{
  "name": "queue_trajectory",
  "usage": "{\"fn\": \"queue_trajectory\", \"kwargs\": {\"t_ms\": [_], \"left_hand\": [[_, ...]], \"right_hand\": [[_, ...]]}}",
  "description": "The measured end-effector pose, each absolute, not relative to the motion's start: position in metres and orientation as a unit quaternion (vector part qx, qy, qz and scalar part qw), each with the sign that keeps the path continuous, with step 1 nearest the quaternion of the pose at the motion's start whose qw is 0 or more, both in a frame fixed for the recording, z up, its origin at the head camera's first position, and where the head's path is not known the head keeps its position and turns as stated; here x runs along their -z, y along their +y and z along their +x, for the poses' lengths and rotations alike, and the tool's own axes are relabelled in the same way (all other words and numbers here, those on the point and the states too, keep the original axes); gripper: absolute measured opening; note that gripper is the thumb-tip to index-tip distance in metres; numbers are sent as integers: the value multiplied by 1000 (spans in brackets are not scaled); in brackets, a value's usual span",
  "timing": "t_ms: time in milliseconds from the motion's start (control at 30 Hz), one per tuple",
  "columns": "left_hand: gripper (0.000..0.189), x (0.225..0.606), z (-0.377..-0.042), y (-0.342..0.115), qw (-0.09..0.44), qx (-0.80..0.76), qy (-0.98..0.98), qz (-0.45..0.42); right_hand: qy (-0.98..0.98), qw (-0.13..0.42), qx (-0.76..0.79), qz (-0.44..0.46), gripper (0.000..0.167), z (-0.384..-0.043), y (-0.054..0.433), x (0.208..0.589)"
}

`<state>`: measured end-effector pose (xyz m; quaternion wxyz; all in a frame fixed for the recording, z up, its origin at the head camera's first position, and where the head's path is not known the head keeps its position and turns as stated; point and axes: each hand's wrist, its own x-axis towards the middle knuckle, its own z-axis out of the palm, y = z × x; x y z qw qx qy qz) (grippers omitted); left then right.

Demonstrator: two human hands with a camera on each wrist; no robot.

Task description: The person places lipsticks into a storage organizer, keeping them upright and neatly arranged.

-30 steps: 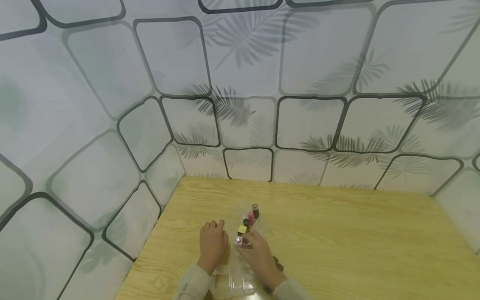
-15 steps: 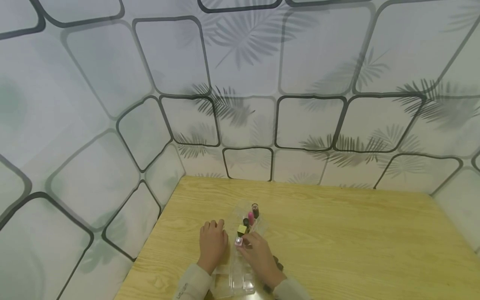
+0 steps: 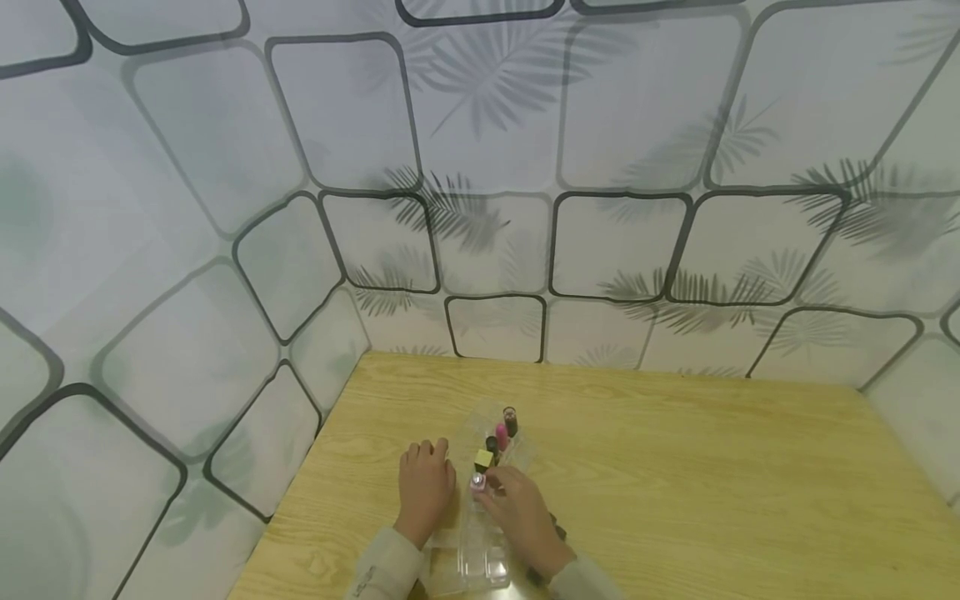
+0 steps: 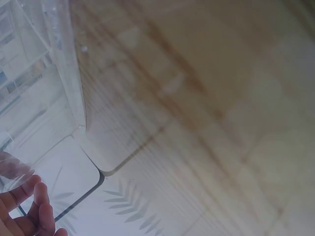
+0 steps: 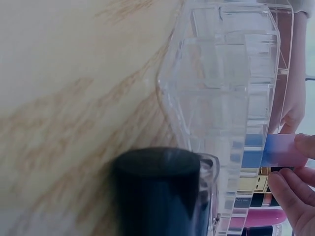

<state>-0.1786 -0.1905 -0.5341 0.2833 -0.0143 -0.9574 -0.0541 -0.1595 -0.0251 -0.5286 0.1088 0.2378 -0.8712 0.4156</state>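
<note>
My right hand point(image 3: 519, 508) pinches a pink-and-blue lipstick tube point(image 5: 283, 150) between thumb and fingers. Its lower blue part sits inside a slot of a clear plastic organizer point(image 5: 211, 64), and in the head view its squarish top shows a shiny round centre. Beyond it, a yellow-topped lipstick point(image 3: 483, 459), a black tube point(image 3: 492, 445), a pink tube point(image 3: 502, 435) and a dark tube point(image 3: 511, 422) stand in a row in the organizer. My left hand point(image 3: 426, 489) lies along the organizer's left side, fingers loosely bent; the left wrist view shows its fingertips point(image 4: 33, 181) close to the clear plastic.
Dark cosmetic pieces point(image 3: 557, 528) lie right of the organizer, partly under my right forearm. One black-capped cylinder point(image 5: 157, 191) looms near the right wrist camera. Wood-grain table point(image 3: 712, 483) surrounds everything, bounded by a patterned wall point(image 3: 495, 250) behind and on the left.
</note>
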Motion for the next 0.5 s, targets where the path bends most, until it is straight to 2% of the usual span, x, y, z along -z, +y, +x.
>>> {"fn": "queue_trajectory", "kwargs": {"t_ms": [233, 500], "left_hand": [[21, 536, -179, -191, 285, 53, -957, -15], [21, 538, -180, -191, 319, 61, -945, -28]], "right_hand": [[-877, 120, -401, 236, 26, -159, -22, 526], [-878, 195, -354, 257, 26, -161, -15, 526]]}}
